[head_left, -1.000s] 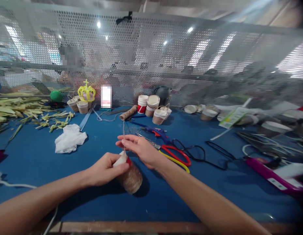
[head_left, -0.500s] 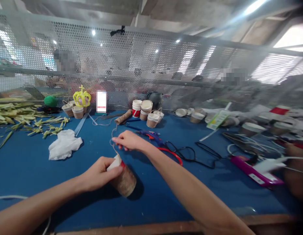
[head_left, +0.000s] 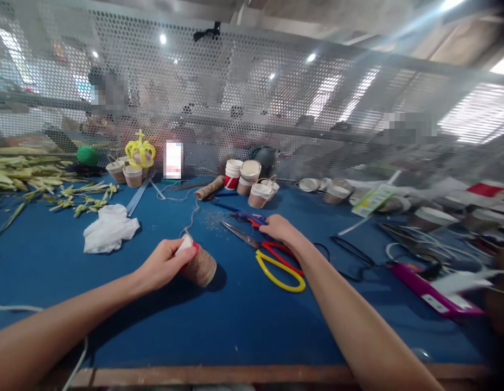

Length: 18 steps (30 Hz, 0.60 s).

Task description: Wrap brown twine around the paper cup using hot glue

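My left hand [head_left: 167, 263] is closed on the white rim of a twine-wrapped paper cup [head_left: 201, 266], which is tilted on its side with a red band near the rim. From that rim a strand of twine [head_left: 190, 220] runs back toward a twine roll [head_left: 210, 188]. My right hand [head_left: 279, 228] is closed around the handle end of a blue glue gun [head_left: 244, 216]; part of its grip is hidden under the fingers. Just below my right wrist lie large scissors [head_left: 281, 271] with one red and one yellow handle, blades pointing up and left.
Finished small baskets [head_left: 260, 194] and white cups stand at the back. On the left are a crumpled white cloth [head_left: 109, 229], dried husks [head_left: 32, 174] and a yellow crown-shaped piece [head_left: 140, 151]. A purple power strip [head_left: 434, 293] with cables lies right. Perforated metal panel [head_left: 219, 98] behind.
My right hand has let go of the twine and moved right to the glue gun. The scissors, previously covered by my arm, now show. My left hand still holds the cup.
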Motion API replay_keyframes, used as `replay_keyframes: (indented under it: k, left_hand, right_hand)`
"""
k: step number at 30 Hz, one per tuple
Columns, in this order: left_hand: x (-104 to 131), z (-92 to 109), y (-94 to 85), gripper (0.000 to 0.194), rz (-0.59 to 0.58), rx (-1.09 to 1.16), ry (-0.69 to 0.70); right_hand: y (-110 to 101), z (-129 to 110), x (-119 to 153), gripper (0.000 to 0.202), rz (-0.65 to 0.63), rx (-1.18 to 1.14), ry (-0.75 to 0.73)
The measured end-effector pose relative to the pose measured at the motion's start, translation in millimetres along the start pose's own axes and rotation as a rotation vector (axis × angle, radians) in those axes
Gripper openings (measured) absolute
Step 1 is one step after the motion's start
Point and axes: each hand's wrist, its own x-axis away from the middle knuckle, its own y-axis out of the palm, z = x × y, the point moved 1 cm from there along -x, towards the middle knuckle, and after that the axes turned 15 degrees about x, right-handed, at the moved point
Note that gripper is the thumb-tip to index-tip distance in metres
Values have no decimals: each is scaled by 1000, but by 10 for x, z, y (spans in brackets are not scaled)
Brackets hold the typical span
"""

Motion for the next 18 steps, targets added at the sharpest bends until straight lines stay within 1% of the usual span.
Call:
replay_keyframes:
  k: [2, 4, 7, 9, 11, 12, 13, 15, 18]
  left_hand:
    - [4, 14, 0, 38, -6, 9, -6]
    - [8, 25, -1, 38, -13, 20, -14]
    - [12, 30, -4, 37, -19, 32, -26]
    - [14, 30, -8, 38, -25, 27, -24]
    - [14, 34, -18, 38, -21, 3, -12]
    - [12, 37, -24, 38, -10, -13, -4]
    - [8, 42, -31, 38, 6, -30, 0]
    - [-3, 53, -47, 38, 43, -63, 6]
    - [-23, 64, -67, 38, 68, -92, 19]
  right_hand:
    - [18, -14, 2, 28, -22, -80, -6]
    - [12, -26, 39, 27, -10, -181, -23]
    - [-48, -50, 169, 24, 80, -362, -63]
    - [-111, -79, 310, 21, 127, -486, -116]
    - [-160, -120, 486, 13, 113, -583, -182]
    - [-170, -146, 581, 13, 92, -609, -213]
    - [-168, -174, 677, 17, 73, -635, -253]
    - [-132, -241, 859, 22, 25, -694, -388]
    - [-31, -327, 1069, 26, -9, -651, -503]
